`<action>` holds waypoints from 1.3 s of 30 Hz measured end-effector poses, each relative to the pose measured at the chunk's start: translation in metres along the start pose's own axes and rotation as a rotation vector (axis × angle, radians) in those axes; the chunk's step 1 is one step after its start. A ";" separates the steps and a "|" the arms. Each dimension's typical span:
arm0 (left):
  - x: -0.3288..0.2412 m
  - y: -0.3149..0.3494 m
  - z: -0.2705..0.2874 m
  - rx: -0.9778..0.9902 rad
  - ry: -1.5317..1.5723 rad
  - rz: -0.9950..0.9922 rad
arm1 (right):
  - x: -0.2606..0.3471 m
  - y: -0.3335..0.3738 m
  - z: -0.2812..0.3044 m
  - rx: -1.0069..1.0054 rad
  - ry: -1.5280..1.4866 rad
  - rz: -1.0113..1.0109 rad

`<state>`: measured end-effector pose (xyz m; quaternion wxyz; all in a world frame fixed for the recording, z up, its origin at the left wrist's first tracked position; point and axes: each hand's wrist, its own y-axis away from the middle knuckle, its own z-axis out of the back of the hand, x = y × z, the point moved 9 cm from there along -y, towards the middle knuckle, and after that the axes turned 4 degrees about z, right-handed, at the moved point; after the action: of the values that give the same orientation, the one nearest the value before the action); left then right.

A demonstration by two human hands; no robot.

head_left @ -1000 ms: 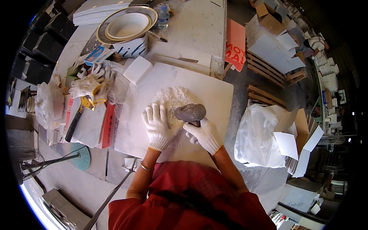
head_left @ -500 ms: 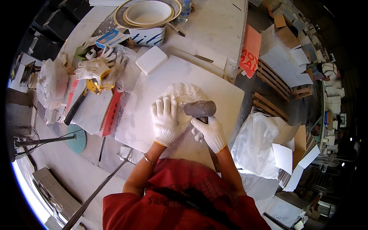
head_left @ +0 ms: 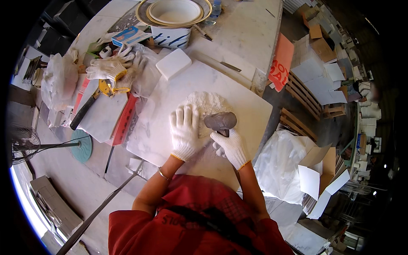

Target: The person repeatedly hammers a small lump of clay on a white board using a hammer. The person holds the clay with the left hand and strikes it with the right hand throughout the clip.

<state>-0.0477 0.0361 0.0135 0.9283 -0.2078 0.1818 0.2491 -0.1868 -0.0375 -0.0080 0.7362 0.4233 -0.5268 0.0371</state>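
My left hand (head_left: 184,131), in a white knit glove, lies flat with fingers stretched at the left edge of a round, rough whitish piece (head_left: 208,102) that looks powdery. In my gloved right hand (head_left: 230,148) is the handle of a mallet; its dark grey head (head_left: 220,122) is over the right side of that piece. Whether the mallet touches it I cannot tell. Beneath both hands is a large pale marble slab (head_left: 148,114). A white rounded block (head_left: 174,64) sits at the slab's far left corner.
Left of the slab lie spare gloves (head_left: 106,68), a black-handled tool (head_left: 83,111) and a red-edged box (head_left: 124,121). A lettered bucket (head_left: 170,36) with bowls (head_left: 175,10) on top stands beyond. Plastic-wrapped goods (head_left: 280,165) and an open carton (head_left: 316,170) are at right.
The view has shifted slightly. The mallet head is a little tilted compared with before, and both hands stay at nearly the same places on the slab.
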 end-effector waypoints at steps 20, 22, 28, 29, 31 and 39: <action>0.005 0.003 0.002 -0.049 0.040 -0.005 | 0.025 0.019 0.003 -0.058 0.085 0.126; 0.005 0.004 0.000 -0.050 0.044 -0.007 | 0.000 0.002 0.002 -0.081 0.117 0.186; 0.008 0.002 -0.006 -0.015 -0.008 0.003 | -0.053 -0.043 -0.005 0.014 0.147 -0.025; 0.008 0.003 -0.004 -0.012 -0.001 0.005 | -0.042 -0.034 -0.006 0.017 0.102 -0.035; 0.008 0.003 -0.002 -0.011 0.015 0.010 | -0.020 -0.019 -0.008 0.023 0.014 -0.053; 0.011 0.002 -0.005 -0.035 -0.021 0.012 | -0.024 -0.009 0.000 -0.080 0.216 0.121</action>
<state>-0.0411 0.0401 0.0041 0.9248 -0.2203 0.1689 0.2600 -0.1929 -0.0343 -0.0328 0.8014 0.3546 -0.4699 0.1060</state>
